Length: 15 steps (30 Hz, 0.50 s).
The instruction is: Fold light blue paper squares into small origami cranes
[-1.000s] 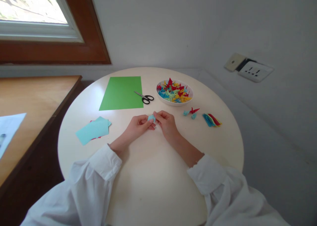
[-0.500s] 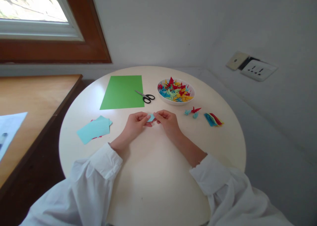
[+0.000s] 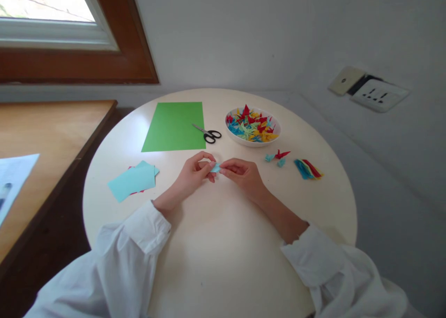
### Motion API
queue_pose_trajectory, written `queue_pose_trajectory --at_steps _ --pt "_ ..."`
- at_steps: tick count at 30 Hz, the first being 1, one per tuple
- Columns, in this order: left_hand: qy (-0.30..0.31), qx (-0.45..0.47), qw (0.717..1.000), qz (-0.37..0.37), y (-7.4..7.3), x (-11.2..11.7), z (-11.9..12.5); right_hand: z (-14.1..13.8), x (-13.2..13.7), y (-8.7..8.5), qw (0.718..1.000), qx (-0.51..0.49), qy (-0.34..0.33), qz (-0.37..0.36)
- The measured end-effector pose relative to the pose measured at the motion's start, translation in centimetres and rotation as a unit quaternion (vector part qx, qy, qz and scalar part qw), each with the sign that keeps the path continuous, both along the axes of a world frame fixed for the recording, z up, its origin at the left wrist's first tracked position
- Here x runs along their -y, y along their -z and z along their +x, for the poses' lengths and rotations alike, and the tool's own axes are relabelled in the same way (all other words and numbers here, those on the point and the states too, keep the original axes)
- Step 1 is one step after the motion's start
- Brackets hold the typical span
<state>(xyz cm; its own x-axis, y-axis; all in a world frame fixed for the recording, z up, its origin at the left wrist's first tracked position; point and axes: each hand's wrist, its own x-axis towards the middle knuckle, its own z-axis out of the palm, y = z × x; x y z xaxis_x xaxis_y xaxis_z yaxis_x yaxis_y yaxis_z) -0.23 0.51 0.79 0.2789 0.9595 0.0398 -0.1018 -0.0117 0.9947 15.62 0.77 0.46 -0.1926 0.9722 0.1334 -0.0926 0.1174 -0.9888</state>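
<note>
A small piece of light blue folded paper [image 3: 216, 168] is pinched between my two hands over the middle of the table. My left hand [image 3: 197, 171] grips its left side between thumb and fingers. On the right side, the thumb and fingertips of my right hand [image 3: 245, 175] close on its edge. Fingers cover part of the paper, so its exact folds are hard to make out. Beyond my hands lie black-handled scissors [image 3: 211, 136], partly on a green sheet [image 3: 174, 126]. Right of my right hand sit a small red paper crane [image 3: 281, 154] and two little light blue folded pieces [image 3: 281, 162].
A white bowl [image 3: 252, 144] full of colourful paper cranes stands at the back right. Several folded strips [image 3: 308, 169] lie fanned at the right. Light blue paper sheets [image 3: 134, 181] lie over red ones at the left. A wooden desk [image 3: 52, 127] adjoins the round table [image 3: 223, 262].
My right hand has shifted slightly right and turned flatter, and less of the light blue paper shows between my fingers. The view has moved a little.
</note>
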Motion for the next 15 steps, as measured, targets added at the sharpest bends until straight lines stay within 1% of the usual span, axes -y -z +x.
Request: queue_pose_trajectory --at_steps 4,10,15 --pt "-0.01 0.021 1.0 0.012 -0.32 0.14 0.06 -0.02 -0.04 -0.11 0.999 -0.011 0.034 -0.001" --pt "-0.056 -0.049 0.997 0.026 -0.12 0.17 -0.17 -0.12 -0.09 -0.19 0.998 -0.014 0.059 0.002" --pt "-0.083 -0.05 0.995 0.023 -0.25 0.33 0.07 -0.52 0.13 -0.08 0.998 -0.017 0.056 0.018"
